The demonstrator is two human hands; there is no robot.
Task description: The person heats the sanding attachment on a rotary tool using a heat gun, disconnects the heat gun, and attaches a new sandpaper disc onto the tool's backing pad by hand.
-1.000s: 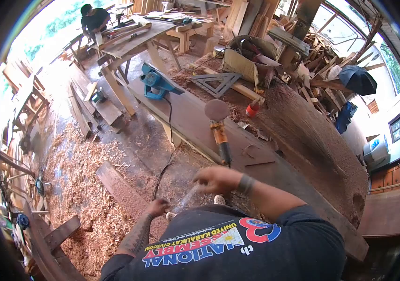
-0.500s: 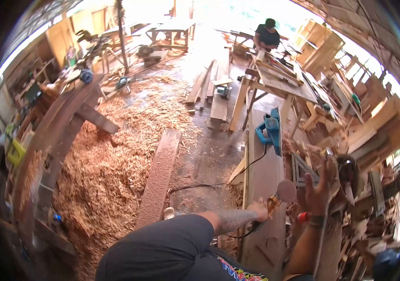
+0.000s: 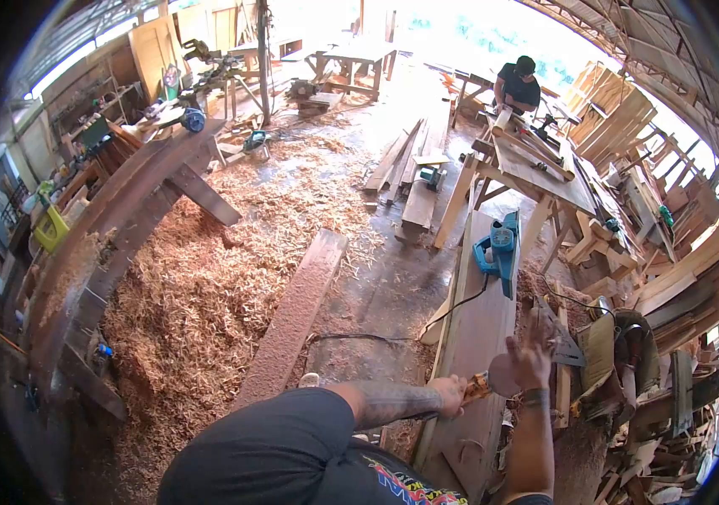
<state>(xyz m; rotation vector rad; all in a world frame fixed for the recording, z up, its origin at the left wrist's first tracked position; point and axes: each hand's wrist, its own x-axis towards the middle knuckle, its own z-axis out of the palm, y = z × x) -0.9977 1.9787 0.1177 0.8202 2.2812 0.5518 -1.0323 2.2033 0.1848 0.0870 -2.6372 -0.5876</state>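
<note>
Orange sander [image 3: 478,385], round brown disc [image 3: 504,374], held over long plank [image 3: 479,316]

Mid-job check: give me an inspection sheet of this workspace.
Surface: long board, raised off the floor.
Job's things: disc sander over the board; blue planer at its far end.
Clutter: shavings heaped on floor; dusty plank beside them.
Hands: left hand grips sander; right hand open by its disc, contact unclear.
Cables: dark cord on floor.
Surroundings: co-worker at a bench beyond.
</note>
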